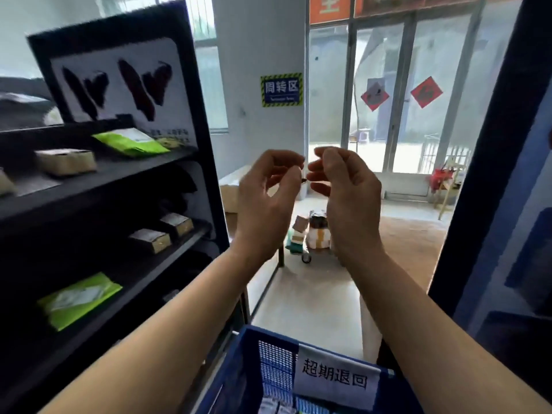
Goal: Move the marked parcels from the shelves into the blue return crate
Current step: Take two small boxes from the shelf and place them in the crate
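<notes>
My left hand point(265, 201) and my right hand point(343, 189) are raised side by side in mid-air, fingers curled, fingertips nearly touching. A tiny dark thing shows between the fingertips; I cannot tell what it is. Below them, at the bottom edge, is the blue return crate point(251, 366) with a white label point(336, 376). The dark shelf unit point(125, 180) on my left holds parcels: a green mailer point(131, 141) and a brown box point(65, 161) on the upper shelf, two small boxes point(162, 234) on the middle shelf, and a green mailer point(79, 298) lower down.
A dark blue unit point(501, 204) stands close on the right. Ahead, the aisle floor leads to a small trolley piled with parcels point(310, 234), a cardboard box point(231, 186) by the wall, and glass doors point(388, 100).
</notes>
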A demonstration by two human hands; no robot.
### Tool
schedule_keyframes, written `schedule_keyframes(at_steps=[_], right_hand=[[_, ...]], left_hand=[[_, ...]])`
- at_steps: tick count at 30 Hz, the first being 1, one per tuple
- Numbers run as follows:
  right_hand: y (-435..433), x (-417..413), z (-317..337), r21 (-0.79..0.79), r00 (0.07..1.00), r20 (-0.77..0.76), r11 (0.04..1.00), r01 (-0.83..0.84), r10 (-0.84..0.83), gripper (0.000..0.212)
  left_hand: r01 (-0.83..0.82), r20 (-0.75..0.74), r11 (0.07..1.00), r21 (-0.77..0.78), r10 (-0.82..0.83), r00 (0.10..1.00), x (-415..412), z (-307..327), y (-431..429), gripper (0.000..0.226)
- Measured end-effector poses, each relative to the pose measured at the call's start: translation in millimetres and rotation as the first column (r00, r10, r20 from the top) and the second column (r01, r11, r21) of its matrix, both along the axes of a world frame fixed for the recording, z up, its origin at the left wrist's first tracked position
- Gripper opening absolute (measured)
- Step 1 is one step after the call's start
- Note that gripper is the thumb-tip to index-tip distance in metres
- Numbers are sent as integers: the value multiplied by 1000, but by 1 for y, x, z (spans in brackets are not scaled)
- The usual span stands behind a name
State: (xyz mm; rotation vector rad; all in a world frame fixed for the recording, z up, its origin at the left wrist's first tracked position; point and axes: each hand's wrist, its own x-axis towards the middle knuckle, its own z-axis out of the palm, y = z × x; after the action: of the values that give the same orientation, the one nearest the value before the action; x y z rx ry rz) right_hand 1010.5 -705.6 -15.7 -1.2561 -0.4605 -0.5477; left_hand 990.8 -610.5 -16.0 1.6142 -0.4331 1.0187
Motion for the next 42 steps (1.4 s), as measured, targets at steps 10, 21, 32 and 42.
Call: schedule_keyframes(at_steps=[10, 21, 32, 42], right_hand=[[81, -46, 34, 53, 906, 114, 908, -416, 409, 15], [135, -114, 34, 57, 739, 74, 737, -674, 670, 14], [186, -133, 39, 27, 691, 61, 691, -722, 720, 12], [274, -138, 36, 19, 749, 55, 750, -661, 660, 15]], left_hand=[[-385, 54, 923, 21, 383, 922, -102, 30, 76, 16], [-691, 64, 722, -30, 692, 719, -211, 28, 108, 16], [-771, 53, 628, -107, 778, 626, -246, 35, 155, 13], [-718, 27, 684, -129, 726, 687, -244, 32, 251, 15]])
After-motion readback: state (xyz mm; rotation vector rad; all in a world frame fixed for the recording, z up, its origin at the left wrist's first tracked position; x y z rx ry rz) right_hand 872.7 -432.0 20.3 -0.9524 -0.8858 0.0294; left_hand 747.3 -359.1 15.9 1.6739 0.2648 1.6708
